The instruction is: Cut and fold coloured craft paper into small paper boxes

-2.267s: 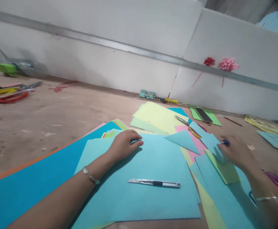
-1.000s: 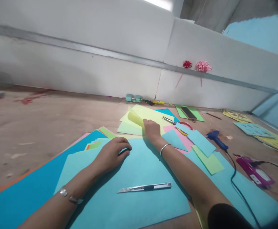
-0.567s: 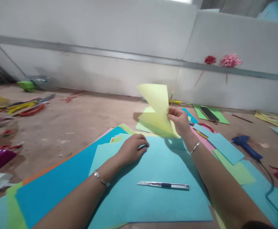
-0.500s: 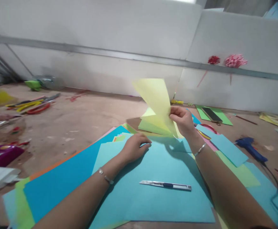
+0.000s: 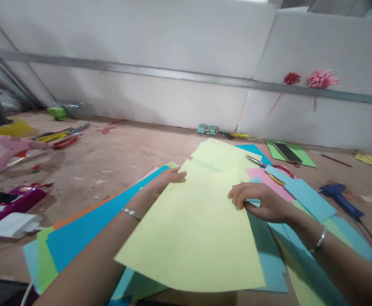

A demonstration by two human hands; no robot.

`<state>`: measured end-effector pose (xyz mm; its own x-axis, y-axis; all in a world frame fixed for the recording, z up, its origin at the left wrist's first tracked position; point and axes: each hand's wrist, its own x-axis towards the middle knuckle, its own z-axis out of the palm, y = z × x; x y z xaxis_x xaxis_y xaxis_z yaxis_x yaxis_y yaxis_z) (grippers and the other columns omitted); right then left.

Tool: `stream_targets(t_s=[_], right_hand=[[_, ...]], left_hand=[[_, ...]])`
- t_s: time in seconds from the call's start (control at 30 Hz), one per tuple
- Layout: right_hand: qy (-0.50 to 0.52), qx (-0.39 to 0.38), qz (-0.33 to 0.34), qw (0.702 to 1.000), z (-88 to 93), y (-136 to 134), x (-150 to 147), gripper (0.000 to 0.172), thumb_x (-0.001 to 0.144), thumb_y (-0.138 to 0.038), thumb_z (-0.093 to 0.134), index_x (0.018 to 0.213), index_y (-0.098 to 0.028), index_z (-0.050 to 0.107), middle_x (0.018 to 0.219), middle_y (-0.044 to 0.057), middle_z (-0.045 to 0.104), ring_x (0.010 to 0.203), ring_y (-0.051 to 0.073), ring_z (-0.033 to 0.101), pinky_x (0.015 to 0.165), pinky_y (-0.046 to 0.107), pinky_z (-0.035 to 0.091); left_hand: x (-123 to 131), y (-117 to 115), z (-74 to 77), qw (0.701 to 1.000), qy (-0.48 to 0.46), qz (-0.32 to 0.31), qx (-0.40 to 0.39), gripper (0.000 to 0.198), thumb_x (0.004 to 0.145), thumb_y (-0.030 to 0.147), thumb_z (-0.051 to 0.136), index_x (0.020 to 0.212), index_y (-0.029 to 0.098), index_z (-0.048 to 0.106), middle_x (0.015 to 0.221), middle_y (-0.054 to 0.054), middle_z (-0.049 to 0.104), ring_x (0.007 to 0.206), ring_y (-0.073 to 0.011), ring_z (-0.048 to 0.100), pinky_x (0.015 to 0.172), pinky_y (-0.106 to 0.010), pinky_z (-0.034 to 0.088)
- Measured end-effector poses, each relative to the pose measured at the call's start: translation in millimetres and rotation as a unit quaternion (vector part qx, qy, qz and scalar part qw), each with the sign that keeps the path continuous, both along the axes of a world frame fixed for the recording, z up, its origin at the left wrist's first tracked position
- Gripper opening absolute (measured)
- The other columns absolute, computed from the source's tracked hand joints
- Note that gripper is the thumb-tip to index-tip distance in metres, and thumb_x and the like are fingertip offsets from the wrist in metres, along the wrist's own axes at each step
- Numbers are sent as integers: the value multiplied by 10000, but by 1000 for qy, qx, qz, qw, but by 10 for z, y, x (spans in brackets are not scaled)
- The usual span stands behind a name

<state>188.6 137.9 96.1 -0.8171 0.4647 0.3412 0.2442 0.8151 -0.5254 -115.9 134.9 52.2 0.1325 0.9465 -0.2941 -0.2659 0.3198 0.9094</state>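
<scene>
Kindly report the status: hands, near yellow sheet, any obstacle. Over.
Right hand holding near yellow sheet by its right edge. Left hand at its left edge. Scissors beyond, clear of hands.

Head cam, facing fwd & down, near, wall (image 5: 160,38) ahead

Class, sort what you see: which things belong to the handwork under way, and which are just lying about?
In the work: pale yellow rectangular paper sheet; left hand; right hand.

Probably just lying about: blue plastic glue gun; black rectangular phone-like object; metal scissors with red and yellow handles; white plastic adapter.
</scene>
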Motion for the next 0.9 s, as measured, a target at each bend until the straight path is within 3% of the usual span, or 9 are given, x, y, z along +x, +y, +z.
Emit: stream_targets(t_s=[0.1, 0.13, 0.2, 0.3, 0.47, 0.53, 0.63, 0.77, 0.9], right_hand=[[-29, 109, -169, 979, -137, -208, 67, 256, 821, -80, 450, 984, -192, 612, 1083, 120, 652, 1014, 219, 634, 846, 388, 525], [-39, 122, -230, 965, -169, -298, 83, 247, 829, -110, 457, 1022, -184, 593, 1054, 127, 647, 953, 224, 640, 801, 389, 531], [-87, 87, -283, 951, -224, -498, 105, 135, 838, -168, 486, 943, -185, 569, 857, 78, 635, 722, 191, 616, 624, 323, 512], [-182, 14, -244, 952, -329, -784, 99, 122, 788, -140, 543, 895, -196, 563, 811, 42, 623, 685, 173, 575, 590, 277, 454], [-213, 80, -194, 954, -527, -1081, 36, 304, 693, -43, 480, 941, -188, 579, 753, 38, 611, 659, 186, 531, 570, 280, 361], [-221, 107, -169, 955, -473, -1153, 74, 287, 659, -36, 473, 875, -195, 577, 725, 33, 597, 619, 181, 512, 534, 280, 334], [-230, 104, -159, 955, -184, -1184, 297, 247, 672, -13, 467, 764, -224, 559, 729, 23, 589, 626, 167, 540, 513, 257, 359], [-175, 109, -245, 947, 167, -961, 828, 158, 857, -157, 500, 928, -244, 611, 831, 52, 660, 721, 183, 635, 602, 273, 487], [-243, 103, -383, 885, 47, -635, 1146, 111, 831, -236, 555, 896, -215, 642, 766, 76, 672, 613, 222, 640, 479, 309, 476]], left_hand=[[87, 22, 32, 999, 18, -19, -28, 341, 557, 142, 775, 887, 117, 695, 736, -86, 742, 642, -276, 710, 612, -375, 571], [101, 35, 38, 999, 19, -11, -25, 328, 557, 124, 760, 877, 121, 690, 730, -76, 741, 639, -263, 709, 608, -357, 570], [106, 61, 38, 1000, 17, 16, -18, 321, 583, 119, 725, 899, 137, 676, 740, -56, 744, 637, -239, 707, 607, -333, 569], [80, 101, 18, 998, 17, 52, -19, 372, 622, 111, 672, 991, 150, 651, 730, -41, 742, 614, -224, 704, 585, -315, 564], [44, 136, 3, 995, 34, 80, -41, 451, 620, 66, 635, 1064, 143, 622, 647, -23, 721, 539, -217, 686, 524, -302, 554], [41, 135, 14, 995, 38, 81, -50, 446, 622, 53, 631, 1058, 145, 621, 647, -24, 721, 538, -223, 686, 520, -311, 558], [38, 127, 30, 994, 41, 85, -56, 403, 627, 47, 625, 1016, 153, 626, 665, -31, 723, 567, -237, 697, 536, -328, 568], [34, 125, 32, 994, 37, 86, -50, 338, 631, 53, 623, 950, 164, 622, 698, -37, 728, 610, -247, 707, 575, -355, 582], [42, 127, 12, 995, 36, 79, -42, 324, 630, 68, 631, 940, 162, 634, 700, -45, 725, 644, -267, 714, 594, -379, 585]])
